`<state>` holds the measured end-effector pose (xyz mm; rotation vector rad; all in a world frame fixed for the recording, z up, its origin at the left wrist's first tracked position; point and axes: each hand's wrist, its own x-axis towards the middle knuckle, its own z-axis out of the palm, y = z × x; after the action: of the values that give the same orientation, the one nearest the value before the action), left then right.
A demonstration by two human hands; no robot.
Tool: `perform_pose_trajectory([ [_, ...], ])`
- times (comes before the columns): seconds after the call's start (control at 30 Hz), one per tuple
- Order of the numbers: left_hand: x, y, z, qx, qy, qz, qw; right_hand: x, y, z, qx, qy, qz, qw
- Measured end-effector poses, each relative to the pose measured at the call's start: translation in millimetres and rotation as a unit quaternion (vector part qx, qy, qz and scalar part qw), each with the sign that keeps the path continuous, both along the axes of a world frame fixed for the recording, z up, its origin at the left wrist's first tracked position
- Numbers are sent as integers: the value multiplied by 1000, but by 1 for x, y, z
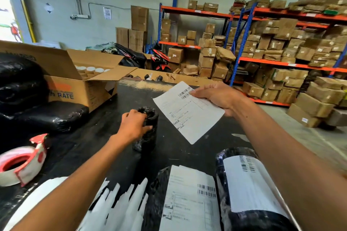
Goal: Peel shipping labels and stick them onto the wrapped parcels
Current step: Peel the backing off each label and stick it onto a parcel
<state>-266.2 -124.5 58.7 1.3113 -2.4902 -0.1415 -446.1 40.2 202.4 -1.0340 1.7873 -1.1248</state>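
Observation:
My right hand pinches a white shipping label by its barcode corner and holds it in the air over the black table. Just left of it, my left hand grips the top of a small upright parcel wrapped in black film. Two black-wrapped parcels lie near me at the table's front; one carries a label, and so does the other, whose label curves over its side.
A roll of red and white tape sits at the left. Larger black parcels and an open cardboard box stand behind it. Torn white backing strips lie at the front. Shelves of boxes fill the right.

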Motion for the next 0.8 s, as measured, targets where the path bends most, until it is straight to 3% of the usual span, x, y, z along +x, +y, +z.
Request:
perform_pose_trajectory([
  [0.07, 2, -1, -3, 37, 103, 0, 994, 2, 2, 0, -13, -4, 2, 1000],
  [0.13, 8, 5, 0, 88, 238, -8, 967, 5, 7, 1, -34, -14, 2, 999],
  [0.23, 23, 22, 16, 179, 419, 3, 890, 11, 15, 4, -86, -29, -26, 996],
  [0.37, 42, 48, 47, 281, 592, 5, 755, 22, 29, 11, -158, -69, -48, 984],
  [0.43, 51, 63, 63, 326, 634, 17, 701, 32, 39, 15, -182, -102, -26, 978],
  [0.5, 59, 78, 75, 354, 652, 31, 670, 44, 49, 19, -206, -134, 0, 969],
  [0.63, 69, 99, 81, 426, 633, 29, 645, 72, 65, 24, -252, -128, 20, 959],
  [0.8, 77, 132, 86, 465, 612, -1, 640, 103, 73, 14, -259, -90, -8, 962],
])
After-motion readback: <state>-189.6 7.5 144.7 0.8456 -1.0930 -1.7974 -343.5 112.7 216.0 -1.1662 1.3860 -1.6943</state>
